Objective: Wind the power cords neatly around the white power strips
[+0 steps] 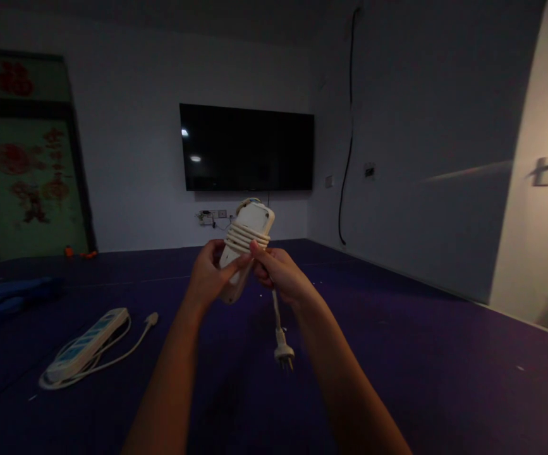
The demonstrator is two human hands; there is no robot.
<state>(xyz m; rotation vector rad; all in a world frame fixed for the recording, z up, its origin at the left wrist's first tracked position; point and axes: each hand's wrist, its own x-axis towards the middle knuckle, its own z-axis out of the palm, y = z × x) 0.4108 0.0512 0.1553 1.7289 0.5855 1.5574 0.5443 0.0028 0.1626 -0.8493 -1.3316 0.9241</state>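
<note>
A white power strip [255, 217] is held up in front of me, tilted, its back side facing me. Several turns of its white cord [248, 236] are wound around its middle. My left hand [214, 268] grips the lower left part of the strip, thumb across its back. My right hand [280, 272] is closed at the right edge, its thumb pressed on the wound cord. From under the right hand the loose cord end hangs down to a plug [284, 352] with its pins pointing down. The right fingers are partly hidden.
On the purple floor [425, 379] at left lies a second power strip [88, 344], its cord looped around it and its plug [152, 319] beside it. Blue cloth [12, 297] lies far left. A television [249, 148] hangs on the back wall; a black cable [350, 139] runs down the right wall.
</note>
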